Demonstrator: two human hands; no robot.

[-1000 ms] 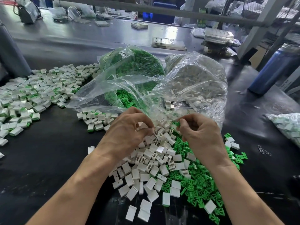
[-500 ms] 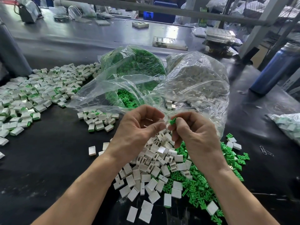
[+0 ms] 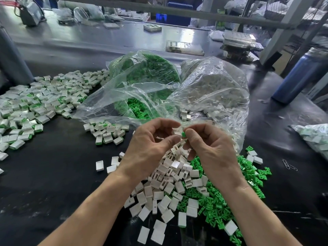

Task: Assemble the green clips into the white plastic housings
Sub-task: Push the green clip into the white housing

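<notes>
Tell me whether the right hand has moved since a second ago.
Yes. The right hand has risen off the loose pile and closed toward the left hand, now nearer the clear bag's mouth, pinching a green clip.

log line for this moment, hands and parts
left hand: holds white housing | right hand: pinches green clip | step: clip at housing, not seated

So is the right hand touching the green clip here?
Touching. The head view shows the right hand pinching the green clip at its fingertips, against the white housing.
</notes>
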